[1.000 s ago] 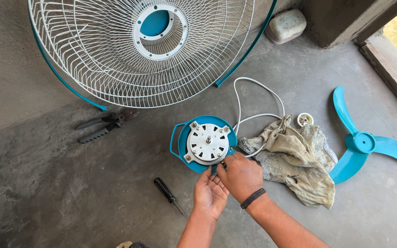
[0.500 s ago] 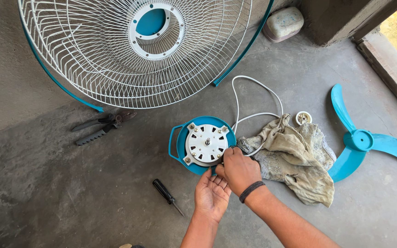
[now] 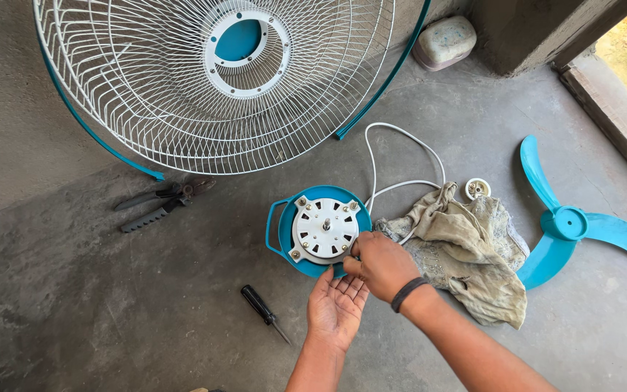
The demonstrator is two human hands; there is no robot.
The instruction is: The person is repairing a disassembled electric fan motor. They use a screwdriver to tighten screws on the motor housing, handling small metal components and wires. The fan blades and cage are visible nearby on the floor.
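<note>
- White wire fan guard (image 3: 219, 80) with a teal rim, leaning at the top of the view over the concrete floor (image 3: 74, 305)
- Teal fan blade (image 3: 567, 225) lying at the right, well apart from the hands
- Crumpled grey rag (image 3: 466, 250) just right of the motor, white cord (image 3: 400, 156) looping above it
- Fan motor (image 3: 323, 230), white with a teal shell, sitting on the floor at centre
- Right hand (image 3: 382, 265) curled at the motor's lower right edge, fingers pinched narrow; whatever sits between them too small to tell
- Left hand (image 3: 335, 305) just below, palm up, fingers spread, holding nothing visible
- Pliers (image 3: 161, 203) at left
- Black screwdriver (image 3: 264, 312) beside the left hand
</note>
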